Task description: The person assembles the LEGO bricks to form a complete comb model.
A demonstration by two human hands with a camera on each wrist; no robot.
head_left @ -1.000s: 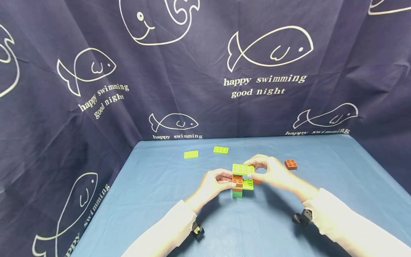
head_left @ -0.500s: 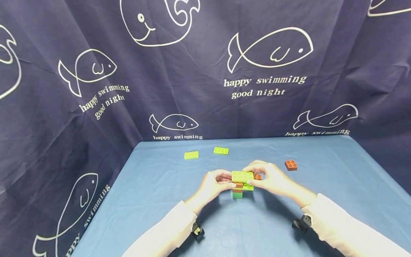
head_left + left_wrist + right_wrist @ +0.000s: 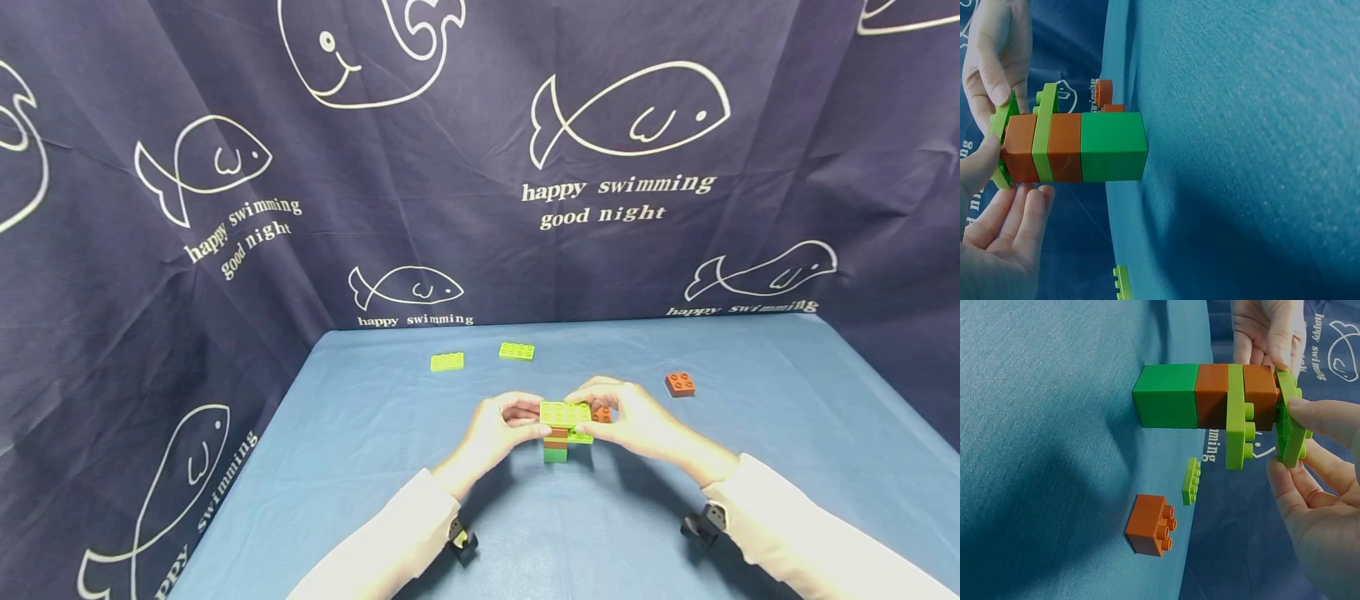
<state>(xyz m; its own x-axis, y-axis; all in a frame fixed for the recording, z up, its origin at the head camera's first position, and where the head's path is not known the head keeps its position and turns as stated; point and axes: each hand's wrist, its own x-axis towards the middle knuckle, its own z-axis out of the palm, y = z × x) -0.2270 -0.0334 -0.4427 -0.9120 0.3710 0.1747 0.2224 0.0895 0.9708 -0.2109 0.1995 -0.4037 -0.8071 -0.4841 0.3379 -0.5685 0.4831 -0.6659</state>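
Observation:
A tower of toy building bricks stands on the table: a green block [image 3: 555, 455] at the bottom, an orange-brown brick [image 3: 1212, 397], a lime plate [image 3: 1235, 447] jutting out to the right, then another orange-brown brick [image 3: 1259, 394]. Over these sits a second lime plate [image 3: 564, 414], slightly tilted in both wrist views. My right hand [image 3: 630, 421] pinches this upper plate at its right end, thumb in front and fingers behind. From the left, my left hand [image 3: 498, 425] holds the tower's upper part, its thumb at the upper plate's edge and its fingers behind.
Two loose lime plates, one left [image 3: 447, 362] and one right [image 3: 517, 351], lie towards the back of the blue-covered table [image 3: 360, 417]. An orange-brown brick [image 3: 680, 384] lies at the right; another [image 3: 602, 414] shows partly behind my right hand. A dark fish-print curtain [image 3: 480, 208] hangs behind.
My right hand has lowered the upper lime plate from above the tower onto the top orange-brown brick. My left hand has stayed at the tower's left side.

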